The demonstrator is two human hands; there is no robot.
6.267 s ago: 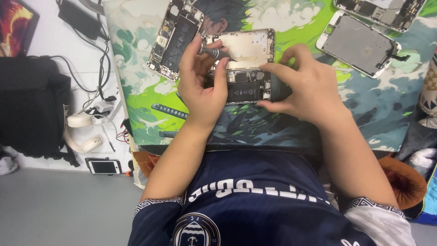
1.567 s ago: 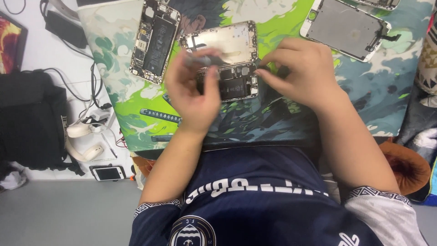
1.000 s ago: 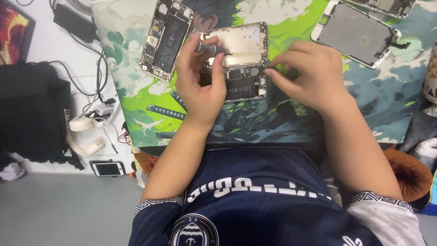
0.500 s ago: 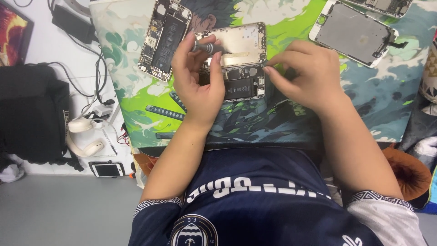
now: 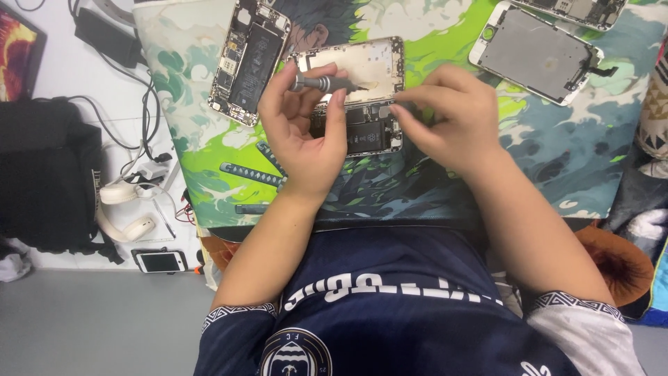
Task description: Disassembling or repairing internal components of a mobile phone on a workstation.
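An opened phone body [image 5: 367, 76] with a pale inner plate and a dark battery lies on a green and blue printed mat [image 5: 431, 188]. My left hand [image 5: 306, 132] grips a small grey screwdriver [image 5: 321, 83], its tip pointing right over the phone's inner plate. My right hand [image 5: 445, 115] rests on the phone's right side, fingertips pinched at its edge near the battery; I cannot tell whether they hold a small part.
A second opened phone [image 5: 247, 59] lies to the left on the mat. A detached screen panel [image 5: 532, 52] lies at the upper right. Off the mat's left edge are cables, white headphones [image 5: 125, 209], a small phone [image 5: 160, 261] and a black bag [image 5: 45, 181].
My left hand has lifted the screwdriver slightly and turned it more level over the phone. My right hand stays at the phone's right edge. The view shifted a little.
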